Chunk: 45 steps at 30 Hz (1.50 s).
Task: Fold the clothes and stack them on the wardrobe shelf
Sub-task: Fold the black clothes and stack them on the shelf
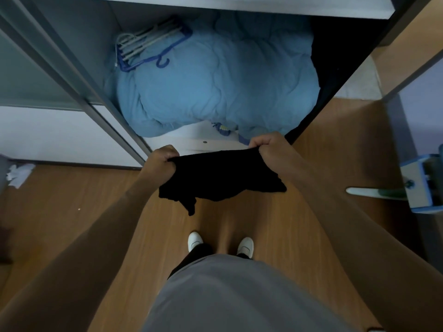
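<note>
Head view, looking down past our grey shirt [239, 295] to white shoes [195, 240] on a wood-grain floor [72, 200]. Both arms reach forward, straight, toward the open wardrobe. Our left hand [163, 159] curls into a fist on the left top edge of a black garment [220, 178], knuckles up, fingers tucked round the cloth. Our right hand [266, 144] does the same on the right top edge, a little higher and farther forward. Between the fists the garment's top edge runs nearly taut; below, it hangs in soft, uneven folds with one ragged corner drooping at lower left. Fabric reads matte, dark, no visible detail. It hangs in the air over the floor, just in front of the wardrobe's bottom shelf [191, 137], a smooth white board. On that shelf sits a bulky, puffy light-blue quilt [215, 87], creased and rounded. Plastic hangers [148, 46], blue and white, lie bundled on its back left.
</note>
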Motion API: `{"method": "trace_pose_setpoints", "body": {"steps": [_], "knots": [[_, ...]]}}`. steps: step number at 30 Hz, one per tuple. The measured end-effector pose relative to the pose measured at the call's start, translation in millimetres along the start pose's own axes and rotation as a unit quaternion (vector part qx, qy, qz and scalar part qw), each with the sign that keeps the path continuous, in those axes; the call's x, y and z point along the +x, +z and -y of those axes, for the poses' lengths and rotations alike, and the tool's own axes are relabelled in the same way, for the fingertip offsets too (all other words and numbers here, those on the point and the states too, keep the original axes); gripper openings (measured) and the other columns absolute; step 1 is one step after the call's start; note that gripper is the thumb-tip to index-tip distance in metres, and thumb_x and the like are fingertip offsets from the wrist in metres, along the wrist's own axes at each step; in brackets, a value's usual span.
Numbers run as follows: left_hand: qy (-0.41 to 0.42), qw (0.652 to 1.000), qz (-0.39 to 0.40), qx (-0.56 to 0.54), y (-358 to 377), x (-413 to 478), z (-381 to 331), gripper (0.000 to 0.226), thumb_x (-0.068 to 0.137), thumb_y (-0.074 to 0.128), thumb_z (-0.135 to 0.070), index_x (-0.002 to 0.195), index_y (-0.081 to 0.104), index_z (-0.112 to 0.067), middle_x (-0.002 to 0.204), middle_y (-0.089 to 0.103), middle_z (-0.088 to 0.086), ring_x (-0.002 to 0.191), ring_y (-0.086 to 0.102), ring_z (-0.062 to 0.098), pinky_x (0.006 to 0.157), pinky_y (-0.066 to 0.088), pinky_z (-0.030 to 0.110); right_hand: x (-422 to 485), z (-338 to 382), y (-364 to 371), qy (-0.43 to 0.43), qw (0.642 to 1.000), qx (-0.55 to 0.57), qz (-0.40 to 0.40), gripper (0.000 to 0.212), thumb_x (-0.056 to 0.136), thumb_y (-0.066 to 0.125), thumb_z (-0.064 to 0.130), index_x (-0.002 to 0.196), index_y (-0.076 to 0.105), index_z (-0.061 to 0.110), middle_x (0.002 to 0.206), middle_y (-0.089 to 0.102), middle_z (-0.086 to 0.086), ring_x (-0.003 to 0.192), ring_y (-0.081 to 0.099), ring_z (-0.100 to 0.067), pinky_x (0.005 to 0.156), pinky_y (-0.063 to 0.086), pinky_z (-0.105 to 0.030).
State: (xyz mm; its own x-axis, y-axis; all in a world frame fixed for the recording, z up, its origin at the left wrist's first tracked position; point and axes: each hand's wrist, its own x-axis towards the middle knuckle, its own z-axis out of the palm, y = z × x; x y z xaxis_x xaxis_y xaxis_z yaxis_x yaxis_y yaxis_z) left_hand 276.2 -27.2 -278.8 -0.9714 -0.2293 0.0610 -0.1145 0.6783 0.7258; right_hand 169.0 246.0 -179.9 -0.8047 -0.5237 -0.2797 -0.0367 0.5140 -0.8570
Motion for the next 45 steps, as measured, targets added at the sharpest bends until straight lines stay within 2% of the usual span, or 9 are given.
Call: {"method": "trace_pose_setpoints", "body": {"steps": [5,12,15,23,28,30,32,38,45], "knots": [[-0.039,0.998,-0.03,0.029,-6,2,-11,0.023,0.075,0.048,0.012,0.076,0.07,0.006,0.079,0.063,0.011,0.077,0.061,0.027,0.072,0.045,0.029,-5,9,8,0.015,0.976,-0.143,0.164,0.037,0.073,0.068,0.069,0.068,0.071,0.033,0.06,0.068,0.011,0.053,0.062,0.003,0.046,0.04,-0.011],[0.02,0.991,0.076,0.113,-4,2,-29,0.035,0.068,0.045,-0.008,0.086,0.072,0.005,0.092,0.07,0.02,0.088,0.061,0.036,0.078,0.05,0.044,-2,21,5,-0.107,0.954,-0.2,0.198,0.024,0.088,0.055,-0.004,0.085,0.078,0.006,0.064,0.066,0.005,0.058,0.051,-0.004,0.058,0.039,-0.027],[0.016,0.989,0.087,0.121,5,9,-32,0.027,0.072,0.053,0.006,0.092,0.072,0.006,0.097,0.071,0.022,0.093,0.059,0.04,0.08,0.047,0.045,-3,28,4,-0.077,0.956,-0.17,0.225,0.033,0.091,0.058,-0.004,0.113,0.074,0.014,0.075,0.068,0.026,0.061,0.057,0.009,0.059,0.04,-0.006],[-0.135,0.983,0.099,-0.079,21,26,-53,0.02,0.075,0.058,0.006,0.087,0.072,-0.001,0.098,0.07,0.018,0.102,0.065,0.033,0.1,0.047,0.042,-4,32,7,-0.029,0.96,-0.099,0.259,0.032,0.094,0.059,-0.002,0.12,0.071,0.012,0.07,0.068,0.032,0.068,0.059,0.017,0.063,0.039,0.0],[-0.198,0.965,0.13,-0.116,38,19,-64,0.023,0.094,0.056,0.003,0.114,0.065,0.0,0.105,0.059,0.009,0.097,0.055,0.018,0.089,0.043,0.027,1,34,11,-0.049,0.97,-0.092,0.218,0.035,0.097,0.062,0.015,0.131,0.064,0.023,0.114,0.066,0.02,0.094,0.058,0.018,0.085,0.037,0.002],[-0.245,0.943,0.14,-0.175,44,11,-69,0.021,0.101,0.043,0.002,0.096,0.063,0.004,0.081,0.065,0.005,0.074,0.062,0.009,0.075,0.053,0.022,3,32,12,-0.059,0.975,-0.075,0.201,0.036,0.097,0.062,0.014,0.133,0.062,0.022,0.12,0.063,0.02,0.103,0.056,0.017,0.092,0.036,0.0],[-0.241,0.94,0.145,-0.196,53,4,-72,0.047,0.105,0.032,0.002,0.072,0.064,-0.008,0.057,0.061,-0.005,0.049,0.058,-0.002,0.055,0.048,0.011,4,30,13,-0.059,0.979,-0.054,0.19,0.035,0.097,0.062,0.012,0.13,0.062,0.022,0.114,0.063,0.026,0.1,0.058,0.019,0.088,0.038,0.0],[-0.255,0.889,0.154,-0.348,46,-11,-74,0.028,0.105,0.04,-0.016,0.088,0.063,-0.019,0.079,0.066,-0.007,0.078,0.06,0.01,0.074,0.051,0.018,6,32,19,-0.055,0.984,-0.042,0.162,0.028,0.096,0.064,0.017,0.113,0.064,0.04,0.082,0.066,0.04,0.084,0.062,0.019,0.073,0.04,0.0],[-0.204,0.843,0.085,-0.491,45,-6,-88,0.029,0.088,0.053,-0.02,0.085,0.081,-0.029,0.077,0.074,-0.006,0.071,0.069,0.007,0.064,0.052,0.018,3,42,17,-0.074,0.985,-0.047,0.147,0.018,0.096,0.064,0.022,0.111,0.074,0.019,0.09,0.074,0.015,0.083,0.064,0.007,0.076,0.045,-0.011]]}}
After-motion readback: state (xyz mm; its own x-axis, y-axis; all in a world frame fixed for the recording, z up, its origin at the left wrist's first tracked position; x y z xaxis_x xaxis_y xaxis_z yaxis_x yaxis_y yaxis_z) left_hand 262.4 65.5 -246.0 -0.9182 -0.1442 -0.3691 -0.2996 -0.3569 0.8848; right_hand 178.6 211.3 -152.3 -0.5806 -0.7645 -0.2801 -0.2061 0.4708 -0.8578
